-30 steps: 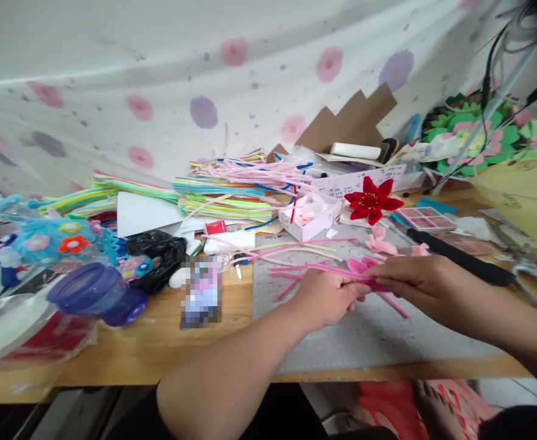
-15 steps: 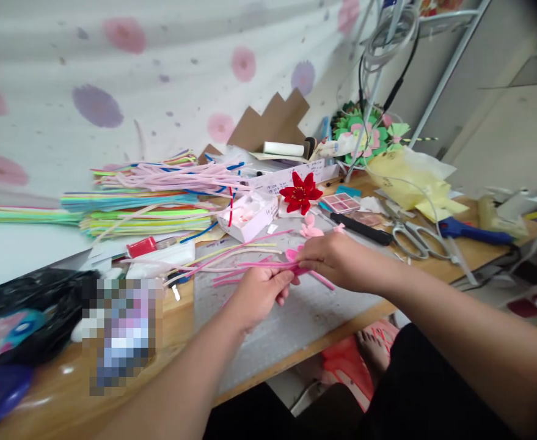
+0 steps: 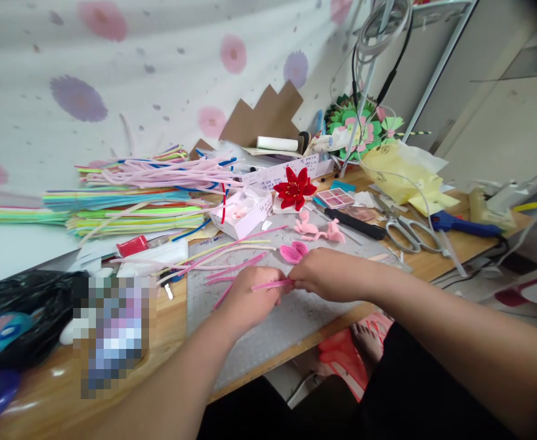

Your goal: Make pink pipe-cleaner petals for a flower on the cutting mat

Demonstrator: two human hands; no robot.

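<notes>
My left hand (image 3: pixel 255 299) and my right hand (image 3: pixel 323 276) meet above a grey cutting mat (image 3: pixel 241 351), both with fingers closed. A bright pink pipe cleaner (image 3: pixel 268 285) sticks out of my right fingertips and crosses over the left hand; its grip points are hidden behind the fingers. Just beyond my right hand are bright pink petal-shaped loops (image 3: pixel 293 252); I cannot tell if they join the held stem. Loose pink pipe cleaners (image 3: pixel 238 267) lie left of the hands. Farther back sit light pink shaped pieces (image 3: pixel 325 231) and a red fuzzy flower (image 3: pixel 295 189).
Pipe cleaner bundles (image 3: pixel 149 174) are heaped at the back left, near a white box (image 3: pixel 241 214). Scissors (image 3: pixel 410 235), a black-handled tool (image 3: pixel 355 223) and a blue-handled tool (image 3: pixel 465 225) lie right. A black plastic bag (image 3: pixel 34 305) occupies the left side.
The held pink pipe cleaner now lies across the front of my left hand, its end pointing left. My hands have turned slightly, and the light pink pieces show more fully.
</notes>
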